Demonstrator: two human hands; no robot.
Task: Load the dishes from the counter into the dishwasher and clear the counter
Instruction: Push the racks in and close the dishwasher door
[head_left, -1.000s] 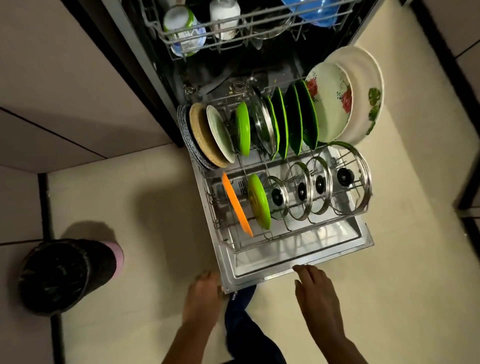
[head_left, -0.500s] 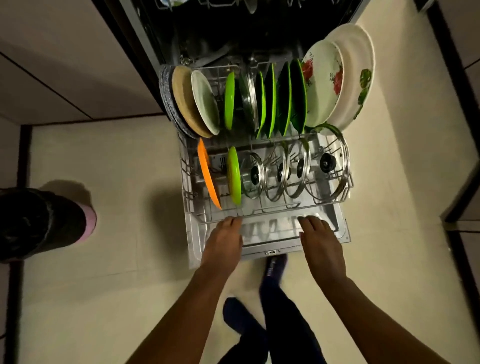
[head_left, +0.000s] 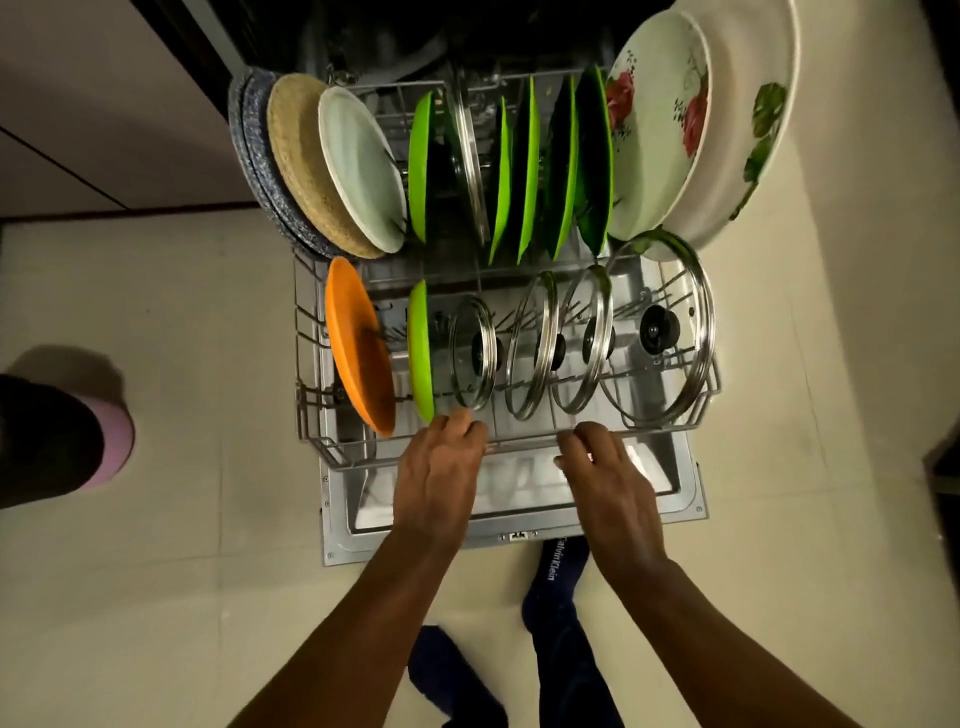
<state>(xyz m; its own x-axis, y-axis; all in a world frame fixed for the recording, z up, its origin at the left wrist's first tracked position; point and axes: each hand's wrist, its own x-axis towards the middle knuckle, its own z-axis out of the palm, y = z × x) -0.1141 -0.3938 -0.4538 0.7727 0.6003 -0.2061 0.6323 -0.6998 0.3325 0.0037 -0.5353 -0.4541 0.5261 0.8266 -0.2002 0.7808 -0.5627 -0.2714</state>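
On the open dishwasher door: a wire rack (head_left: 311, 395) stands pulled out, loaded with dishes on edge
Back row: a woven straw mat (head_left: 306, 171), a white plate (head_left: 363, 166), glossy green plates (head_left: 524, 171), two cream bowls (head_left: 660, 130) printed with red flowers
Front row: an orange plate (head_left: 358, 348), a green plate (head_left: 421, 353), four glass lids (head_left: 660, 332) with steel rims and black knobs
Left hand (head_left: 441, 467): fingers curled over the rack's front rail, touching it near the green plate
Right hand (head_left: 605, 478): fingers bent onto the same rail, below the lids
Door (head_left: 519, 514): shiny steel inner panel
Floor (head_left: 182, 493): pale tiles; a dark bin with a pink rim (head_left: 111, 447) at left; socked feet (head_left: 553, 582) below the door
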